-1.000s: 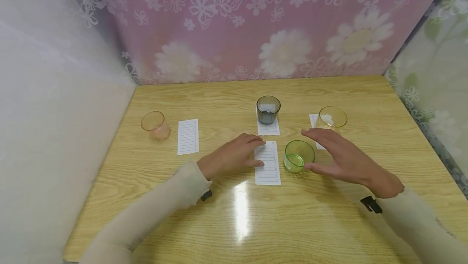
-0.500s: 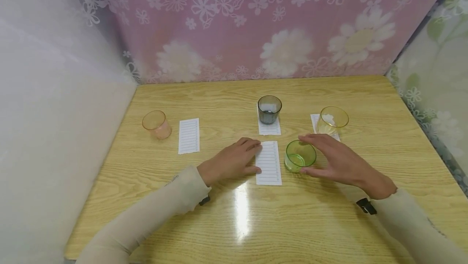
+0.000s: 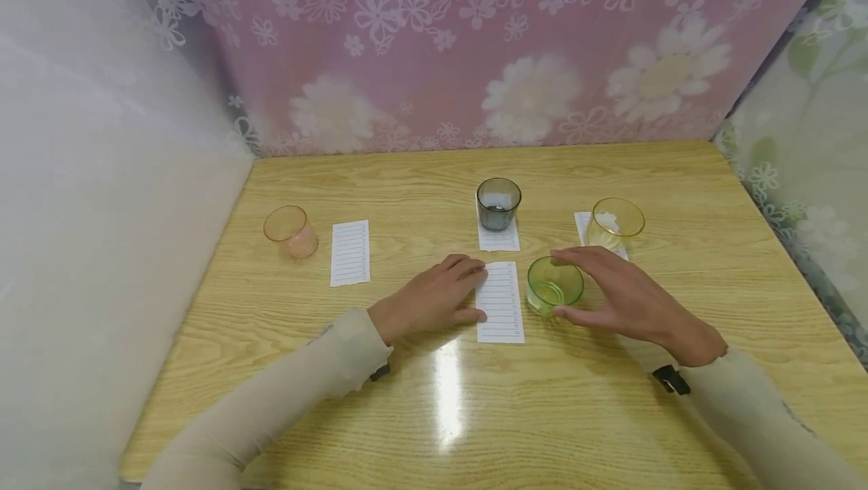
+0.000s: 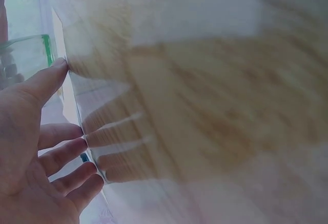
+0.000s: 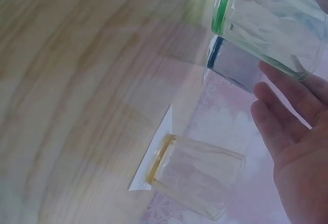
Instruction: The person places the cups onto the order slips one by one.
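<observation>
A transparent green glass (image 3: 545,288) stands right of the middle, its rim held between the thumb and fingers of my right hand (image 3: 624,298). In the right wrist view the green glass (image 5: 271,24) has its thick green base close to the table, with fingertips against its side. My left hand (image 3: 434,295) rests its fingertips at the left edge of a lined paper slip (image 3: 502,310), fingers loosely extended. Seen from the left wrist, the thumb and fingertips of the left hand (image 4: 46,131) touch down along the slip, with the green glass beyond.
Behind the hands, a grey glass (image 3: 498,211) sits on a slip. At right a yellow glass (image 3: 613,226) stands on another slip. To the left are an orange-pink glass (image 3: 293,234) and a separate lined slip (image 3: 349,252). Flowered cloth (image 3: 434,45) borders the wooden table (image 3: 380,414).
My right hand has moved left and closed in around the green glass, which has shifted slightly. My left fingertips have come down onto the slip's left edge.
</observation>
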Tool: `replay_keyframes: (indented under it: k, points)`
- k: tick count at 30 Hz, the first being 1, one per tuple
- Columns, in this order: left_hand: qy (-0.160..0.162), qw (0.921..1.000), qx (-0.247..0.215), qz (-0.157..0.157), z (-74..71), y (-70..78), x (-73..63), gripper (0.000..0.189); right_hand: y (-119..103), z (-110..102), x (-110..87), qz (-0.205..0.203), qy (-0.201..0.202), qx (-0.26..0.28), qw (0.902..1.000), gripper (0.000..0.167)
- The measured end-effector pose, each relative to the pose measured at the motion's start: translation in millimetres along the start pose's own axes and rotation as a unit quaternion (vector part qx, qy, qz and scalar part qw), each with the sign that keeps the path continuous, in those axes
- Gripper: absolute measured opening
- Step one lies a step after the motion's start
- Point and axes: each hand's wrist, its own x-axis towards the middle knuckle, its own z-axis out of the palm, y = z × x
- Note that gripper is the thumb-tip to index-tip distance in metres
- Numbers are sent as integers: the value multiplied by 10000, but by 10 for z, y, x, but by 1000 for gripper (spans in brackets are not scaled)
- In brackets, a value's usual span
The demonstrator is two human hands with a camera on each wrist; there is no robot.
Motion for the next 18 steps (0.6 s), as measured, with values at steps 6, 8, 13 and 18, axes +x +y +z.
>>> replay_keyframes:
  k: [6, 8, 13, 18]
  points:
    - [-90, 10000, 19, -32, 8, 37, 48, 79, -22, 18, 47, 1, -30, 36, 10000, 83]
    - [-108, 9999, 22, -47, 8, 52, 64, 79, -26, 28, 60, -32, -32, 43, 10000, 82]
    - [-118, 9999, 20, -67, 14, 72, 102, 79, -29, 59, 94, -66, -18, 116, 9999, 82]
    - [-93, 9999, -4, -68, 33, 80, 134, 79, -56, 93, 141, -97, -32, 191, 9998, 82]
